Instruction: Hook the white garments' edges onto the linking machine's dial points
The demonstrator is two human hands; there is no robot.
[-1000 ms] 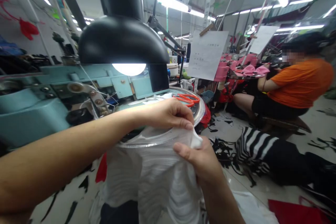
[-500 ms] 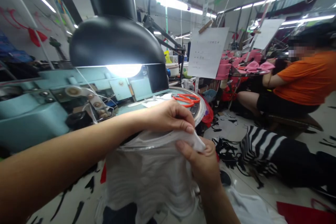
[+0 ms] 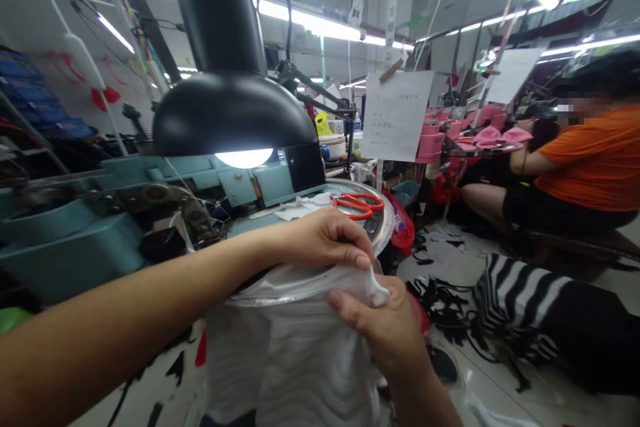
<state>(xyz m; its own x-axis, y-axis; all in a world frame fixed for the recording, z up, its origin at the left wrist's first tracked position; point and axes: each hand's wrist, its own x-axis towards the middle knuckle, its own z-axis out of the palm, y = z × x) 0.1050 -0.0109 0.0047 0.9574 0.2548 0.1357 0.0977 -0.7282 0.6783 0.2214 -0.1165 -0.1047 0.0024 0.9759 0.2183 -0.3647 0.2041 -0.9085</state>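
A white piece of fabric (image 3: 300, 347) with a stitched seam along its top edge hangs down between my arms. My left hand (image 3: 325, 240) pinches its upper edge, thumb against the bent fingers. Just below and to the right, my right hand (image 3: 387, 320) is closed on the same edge, and a small white fold sticks up between the two hands. Behind my left hand, red-handled scissors (image 3: 357, 203) and white scraps (image 3: 305, 205) lie on a round, metal-rimmed machine table (image 3: 387, 227).
A black lamp (image 3: 235, 113) shines low over the teal sewing machine (image 3: 75, 247) at left. A paper sheet (image 3: 397, 117) hangs ahead. One person in an orange shirt (image 3: 595, 160) sits at right near pink bows (image 3: 500, 137). Black scraps and a striped cloth (image 3: 520, 300) lie on the floor.
The view has tilted slightly, so lamp and table appear lower and further right. Both hands keep their hold on the fabric edge; the fold between them looks smaller and more upright.
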